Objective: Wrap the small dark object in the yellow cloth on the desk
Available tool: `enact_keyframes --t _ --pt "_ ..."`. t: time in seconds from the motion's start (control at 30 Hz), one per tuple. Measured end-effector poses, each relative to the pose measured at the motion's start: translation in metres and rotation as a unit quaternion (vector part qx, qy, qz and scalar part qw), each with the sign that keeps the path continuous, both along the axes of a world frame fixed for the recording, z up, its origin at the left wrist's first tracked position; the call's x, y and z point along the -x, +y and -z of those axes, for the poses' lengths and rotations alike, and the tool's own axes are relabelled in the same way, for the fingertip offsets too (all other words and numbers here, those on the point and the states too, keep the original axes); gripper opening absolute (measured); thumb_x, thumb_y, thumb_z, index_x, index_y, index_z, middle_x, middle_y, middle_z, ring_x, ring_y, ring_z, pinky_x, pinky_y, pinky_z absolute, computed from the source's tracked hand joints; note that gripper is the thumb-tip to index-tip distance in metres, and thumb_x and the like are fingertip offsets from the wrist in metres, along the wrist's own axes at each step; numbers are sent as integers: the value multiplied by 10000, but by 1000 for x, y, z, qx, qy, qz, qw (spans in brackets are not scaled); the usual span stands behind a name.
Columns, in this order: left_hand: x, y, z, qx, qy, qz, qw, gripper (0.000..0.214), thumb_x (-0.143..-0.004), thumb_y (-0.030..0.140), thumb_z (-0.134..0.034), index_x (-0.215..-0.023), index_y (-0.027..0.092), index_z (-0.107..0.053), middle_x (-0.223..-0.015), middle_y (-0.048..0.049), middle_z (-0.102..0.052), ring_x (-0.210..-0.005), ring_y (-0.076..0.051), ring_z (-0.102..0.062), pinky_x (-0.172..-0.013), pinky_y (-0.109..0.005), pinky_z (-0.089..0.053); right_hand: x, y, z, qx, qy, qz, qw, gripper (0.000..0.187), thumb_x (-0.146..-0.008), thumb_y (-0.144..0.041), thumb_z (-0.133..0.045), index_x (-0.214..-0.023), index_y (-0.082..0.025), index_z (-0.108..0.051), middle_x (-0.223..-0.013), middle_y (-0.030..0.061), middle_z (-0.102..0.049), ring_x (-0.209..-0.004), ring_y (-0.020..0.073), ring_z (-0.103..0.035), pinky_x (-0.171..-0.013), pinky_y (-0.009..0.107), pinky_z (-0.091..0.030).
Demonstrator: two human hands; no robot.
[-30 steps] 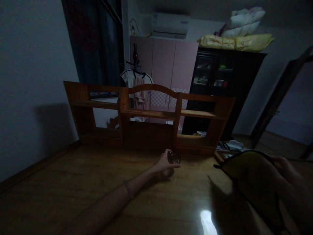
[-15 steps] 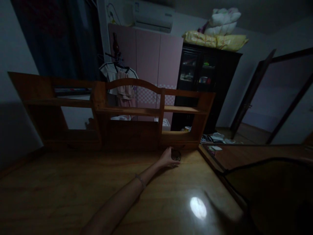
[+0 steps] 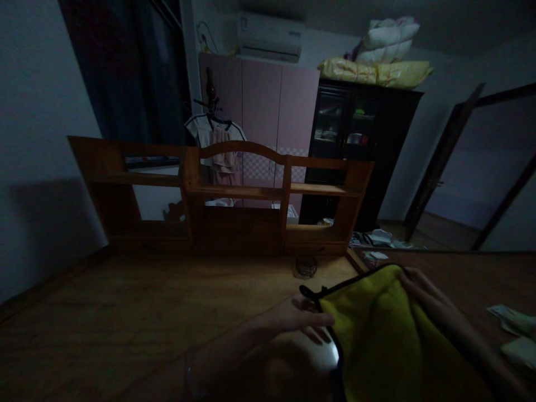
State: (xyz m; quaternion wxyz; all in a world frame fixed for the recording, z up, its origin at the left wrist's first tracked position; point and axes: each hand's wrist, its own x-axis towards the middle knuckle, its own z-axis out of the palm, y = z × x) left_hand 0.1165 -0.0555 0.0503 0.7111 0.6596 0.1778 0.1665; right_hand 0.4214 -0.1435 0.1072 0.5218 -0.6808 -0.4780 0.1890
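The yellow cloth with black edging (image 3: 381,335) hangs in front of the person, over the near right part of the pale brown wooden table (image 3: 167,301). The right hand (image 3: 425,293) holds it up, fingers pinching its upper edge. The left hand (image 3: 299,318) is at the opposite edge, just below a black corner loop (image 3: 307,291), its fingers slightly parted; whether they grip the fabric I cannot tell. Beyond, a small round dark see-through dish (image 3: 305,270) sits near the brown wooden shelf unit (image 3: 234,193)

Yellow bundles (image 3: 400,75) lie atop a black cabinet (image 3: 391,128) beside a pink wardrobe (image 3: 260,106).
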Motion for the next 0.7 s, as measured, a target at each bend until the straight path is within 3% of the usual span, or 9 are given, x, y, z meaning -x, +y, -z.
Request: enact_keyframes --t 0.03,0.1,0.17,0.23,0.37,0.53,0.63,0.7 --pt "2 1 5 22 26 -17 999 537 -709 499 -735 -1100 143 -643 -997 -123 -707 -726 -203 -700 -658 -315 -563 11 11 10 23 22 -28 999 517 -752 -596 -600 -1122 -237 -641 -1026 93 -732 -845 278 -704 -645 302 -567" --pt "4 10 19 43 92 -112 988 491 -724 490 -704 -1026 107 -647 -810 -106 -716 -574 -172 -680 -526 -259 -536 23 30 34 57 31 -87 994 514 -722 -608 -618 -1038 -207 -674 -913 80 -751 -778 274 -704 -633 310 -562" --pt "5 25 33 28 141 -168 975 440 -748 478 -675 -956 92 -639 -683 -80 -692 -501 -155 -657 -470 -234 -517 23 46 57 72 2 -177 982 511 -665 -598 -672 -942 -170 -707 -848 89 -753 -759 280 -698 -662 321 -556" --pt "7 41 43 12 157 -200 967 407 -773 464 -648 -915 84 -612 -590 -54 -653 -446 -149 -629 -431 -228 -501 15 58 75 66 -22 -212 975 485 -682 -587 -664 -900 -157 -721 -870 98 -752 -807 285 -695 -713 324 -548" --pt "16 63 51 -48 165 -256 951 327 -838 430 -569 -922 113 -560 -553 2 -604 -411 -116 -590 -403 -194 -470 -1 76 91 37 -66 -167 983 474 -691 -596 -640 -805 -147 -739 -828 102 -750 -800 293 -693 -697 323 -541" --pt "26 72 54 -140 193 -261 936 315 -870 424 -515 -1024 150 -514 -583 27 -601 -403 -118 -573 -401 -199 -442 -3 87 96 26 -128 -174 976 419 -753 -530 -589 -883 -160 -736 -840 97 -753 -794 273 -696 -716 338 -545" --pt "34 78 50 -224 209 -286 908 338 -908 466 -442 -1093 186 -478 -666 34 -615 -442 -97 -554 -439 -184 -411 -6 87 98 11 -197 -126 972 367 -777 -473 -560 -936 -178 -711 -830 86 -749 -751 258 -700 -676 340 -548" --pt "42 84 43 -288 224 -309 878 342 -921 494 -408 -997 179 -518 -721 13 -620 -545 -101 -575 -504 -182 -400 -9 84 95 -14 -240 -84 967 340 -800 -445 -535 -941 -182 -697 -885 101 -746 -761 259 -703 -666 340 -547"
